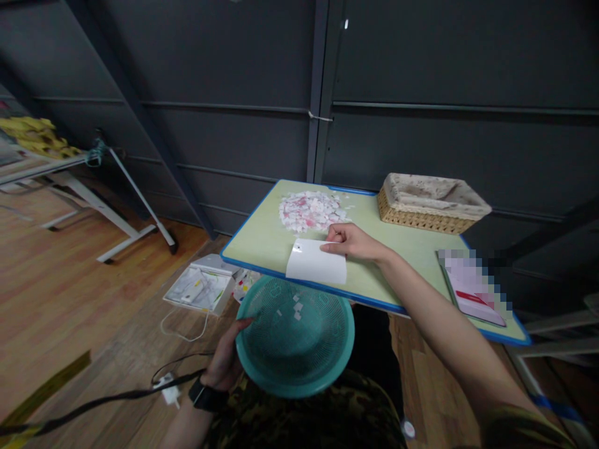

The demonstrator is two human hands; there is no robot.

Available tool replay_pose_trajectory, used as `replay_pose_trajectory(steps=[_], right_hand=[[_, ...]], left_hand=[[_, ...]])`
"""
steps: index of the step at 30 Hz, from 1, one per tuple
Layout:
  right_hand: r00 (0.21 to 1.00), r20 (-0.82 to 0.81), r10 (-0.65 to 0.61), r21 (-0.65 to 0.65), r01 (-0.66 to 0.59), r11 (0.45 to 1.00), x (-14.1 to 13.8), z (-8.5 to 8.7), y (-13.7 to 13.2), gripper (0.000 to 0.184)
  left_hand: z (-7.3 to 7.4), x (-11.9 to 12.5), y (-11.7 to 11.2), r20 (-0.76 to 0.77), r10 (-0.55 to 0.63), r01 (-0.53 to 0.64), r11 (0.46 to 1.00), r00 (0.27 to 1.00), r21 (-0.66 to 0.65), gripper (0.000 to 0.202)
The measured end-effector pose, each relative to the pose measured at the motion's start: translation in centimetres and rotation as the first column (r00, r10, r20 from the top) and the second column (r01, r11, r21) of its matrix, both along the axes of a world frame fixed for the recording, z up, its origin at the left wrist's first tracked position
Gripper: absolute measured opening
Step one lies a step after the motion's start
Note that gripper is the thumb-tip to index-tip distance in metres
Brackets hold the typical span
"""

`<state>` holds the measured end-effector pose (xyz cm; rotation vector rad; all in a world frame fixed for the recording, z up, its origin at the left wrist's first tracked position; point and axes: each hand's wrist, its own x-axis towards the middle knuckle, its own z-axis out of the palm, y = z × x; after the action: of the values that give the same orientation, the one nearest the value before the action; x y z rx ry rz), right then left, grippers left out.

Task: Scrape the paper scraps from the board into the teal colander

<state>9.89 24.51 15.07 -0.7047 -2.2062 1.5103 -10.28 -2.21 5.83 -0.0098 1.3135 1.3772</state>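
Note:
My left hand [229,355] grips the rim of a green plastic colander [294,380], its thumb over the edge and its other fingers hidden underneath. A few small white paper pieces [297,307] lie inside the colander, which sits just below the table's front edge. My right hand [349,241] pinches a white card [316,265], which rests at the front edge of the light green table [402,268]. Beyond the card is a heap of small white and pink paper pieces [311,211] on the tabletop.
A lined wicker basket [430,202] stands at the table's back right. Nearer, a partly blurred tablet-like object [472,287] lies on the right side. On the floor at left are an open white box [199,287], cables and a white plug [167,390]. A dark wall [234,62] rises behind.

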Motion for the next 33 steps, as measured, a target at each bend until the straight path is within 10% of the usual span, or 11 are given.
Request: replay_pose_trajectory(steps=[8,16,27,33], right_hand=[[0.963,-0.125,-0.24,-0.059,0.234,0.97,0.3,0.3,0.6,0.045],[0.689,-0.325,-0.648,-0.027,0.678,0.734,1.5,0.1,4.0,0.03],[0.956,-0.136,-0.26,0.135,0.278,0.951,0.7,-0.8,2.4,0.035],[0.977,0.05,-0.209,0.068,0.206,0.976,3.7,0.8,4.8,0.042]], left_hand=[[0.5,0.1,0.2,0.018,0.009,-0.009,1.0,1.0,0.011,0.013],[0.5,0.3,0.1,0.028,0.01,-0.009,1.0,1.0,-0.017,0.018],[0.5,0.4,0.1,0.018,0.014,-0.013,0.999,1.0,-0.037,0.014],[0.0,0.4,0.1,0.037,-0.016,0.014,0.999,0.999,0.044,0.018]])
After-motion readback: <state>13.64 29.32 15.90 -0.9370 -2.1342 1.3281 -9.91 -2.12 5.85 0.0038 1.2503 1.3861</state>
